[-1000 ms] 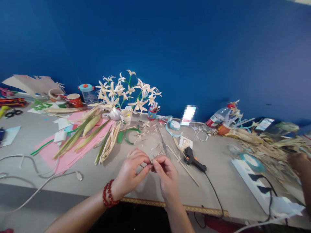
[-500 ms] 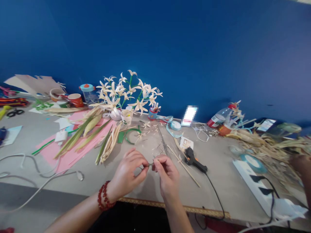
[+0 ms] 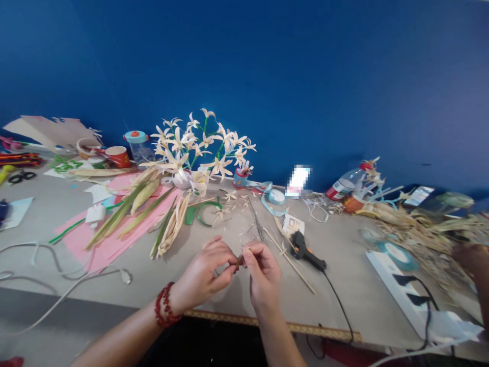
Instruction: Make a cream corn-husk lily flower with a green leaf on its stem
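Note:
My left hand (image 3: 204,272), with red beads around the wrist, pinches a thin brownish-green strip (image 3: 239,260) between thumb and fingers. Meeting it from the other side, my right hand (image 3: 263,272) is closed on the strip's other end. The fingertips almost touch, and most of the strip is hidden by them; its exact kind does not show. Beyond the hands lie thin dark wire stems (image 3: 256,219) and pale scraps. A black glue gun (image 3: 307,252) rests right of my right hand, beside a thin pale stick (image 3: 301,275).
White husk flowers (image 3: 202,142) stand in small cups at the back. Corn husks (image 3: 173,224) lie on pink paper (image 3: 95,244) to the left. On the right are a power strip (image 3: 397,285), a ribbon roll (image 3: 397,255), a plastic bottle (image 3: 346,183) and another person's hand (image 3: 468,260).
My fingertips have drawn slightly closer together around the strip, and the left hand has shifted a little to the right. Objects on the table stay where they were.

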A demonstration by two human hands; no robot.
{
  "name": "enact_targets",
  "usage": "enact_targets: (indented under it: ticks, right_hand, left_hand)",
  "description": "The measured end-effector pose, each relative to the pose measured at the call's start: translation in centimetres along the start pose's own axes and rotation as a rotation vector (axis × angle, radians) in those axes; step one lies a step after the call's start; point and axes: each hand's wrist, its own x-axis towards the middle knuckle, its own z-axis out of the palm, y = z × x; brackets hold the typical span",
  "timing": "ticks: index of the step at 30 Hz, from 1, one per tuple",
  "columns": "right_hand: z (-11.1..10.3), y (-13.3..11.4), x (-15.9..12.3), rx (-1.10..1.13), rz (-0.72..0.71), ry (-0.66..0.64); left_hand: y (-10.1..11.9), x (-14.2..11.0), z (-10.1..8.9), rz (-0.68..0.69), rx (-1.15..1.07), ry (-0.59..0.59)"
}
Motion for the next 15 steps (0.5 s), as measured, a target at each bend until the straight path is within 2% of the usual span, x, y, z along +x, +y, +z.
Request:
enact_targets:
  ticks: [5,10,15]
  right_hand:
    - [0.01,0.20,-0.02,-0.010,-0.011,0.015]
    - [0.19,0.16,0.27,0.003,-0.006,-0.004]
    - [0.23,-0.11,0.59,-0.020,-0.028,-0.001]
  left_hand:
    - [-0.50,-0.40,0.43,-0.023,-0.047,0.039]
    - [-0.36,-0.55,0.58,-0.143,-0.174,0.052]
    - [0.12,-0.14,0.69,-0.219,-0.181,0.067]
